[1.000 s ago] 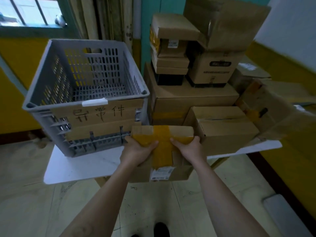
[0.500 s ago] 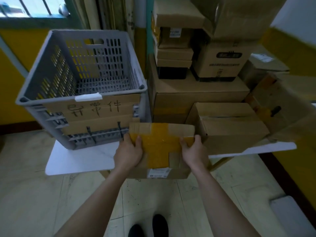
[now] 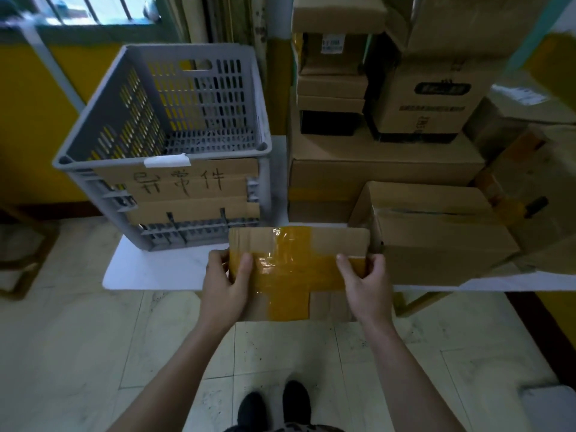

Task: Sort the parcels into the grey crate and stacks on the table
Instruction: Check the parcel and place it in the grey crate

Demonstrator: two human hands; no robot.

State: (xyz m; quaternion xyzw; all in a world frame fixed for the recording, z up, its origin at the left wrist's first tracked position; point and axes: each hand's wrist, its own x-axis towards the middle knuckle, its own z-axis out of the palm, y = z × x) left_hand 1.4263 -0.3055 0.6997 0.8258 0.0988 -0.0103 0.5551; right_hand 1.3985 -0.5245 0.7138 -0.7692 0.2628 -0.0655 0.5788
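The white table [image 3: 156, 272] is stretching across the view, and on its right half the stack of cardboard boxes [image 3: 383, 169] is piling up toward the wall, big carton at the base, smaller ones on top, with one closed box [image 3: 436, 241] sitting out front by the table edge. On the left half, the grey crate [image 3: 261, 148] is standing upright, open top facing up, its slotted floor showing right across, and a cardboard sign [image 3: 187, 182] with handwritten characters is hanging on its front under a strip of white tape [image 3: 166, 160]. Now the parcel [image 3: 299, 241]: it is hovering at the table's near edge, between the crate and that front box, far edge over the tabletop, near edge out over the floor tiles. Flat carton, long axis running left to right, broad face turned up toward the camera and crossed with yellow tape [image 3: 290, 275]. The left hand [image 3: 223, 288] is gripping the left end, thumb on top, fingers curling round the edge. The right hand [image 3: 366, 285] is gripping the right end the same way, knuckles just beside the front box; whether they are touching it, I cannot tell.
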